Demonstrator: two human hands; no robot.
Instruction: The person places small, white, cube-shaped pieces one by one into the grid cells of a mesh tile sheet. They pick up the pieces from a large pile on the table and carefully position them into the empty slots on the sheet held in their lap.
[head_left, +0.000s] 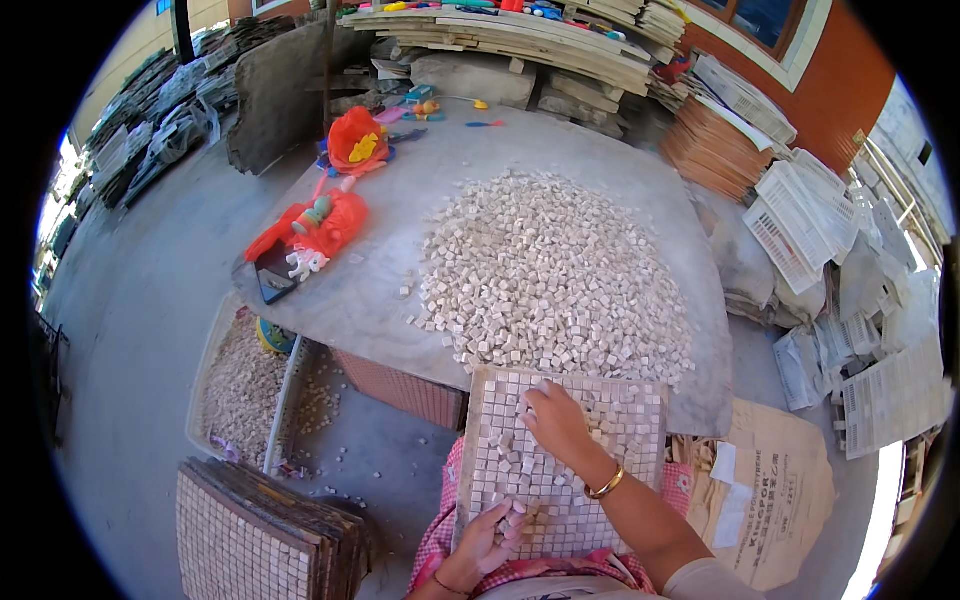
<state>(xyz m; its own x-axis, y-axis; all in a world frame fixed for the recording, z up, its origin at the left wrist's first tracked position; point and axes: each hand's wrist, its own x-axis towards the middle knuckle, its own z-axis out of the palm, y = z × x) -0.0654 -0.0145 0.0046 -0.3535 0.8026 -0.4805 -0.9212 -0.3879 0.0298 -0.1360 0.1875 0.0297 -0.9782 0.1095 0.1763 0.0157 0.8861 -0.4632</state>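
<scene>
Two hands (482, 545) (560, 425), one gold bangle (605, 484), one gridded tray (661, 425) near; one cube heap (550, 270) far; one phone (274, 281) left.

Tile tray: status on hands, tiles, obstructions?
Right hand over tile tray, far half; left hand at near-left corner. Square tiles mostly in rows. Loose tiles scattered on top.

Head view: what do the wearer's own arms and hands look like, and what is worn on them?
The right hand is ungloved, with a smooth, shiny gold-coloured bangle at its wrist; the forearm is bare up to a pale grey fabric sleeve. The left hand is ungloved too, with a thin, dark cord-like bracelet.
</scene>
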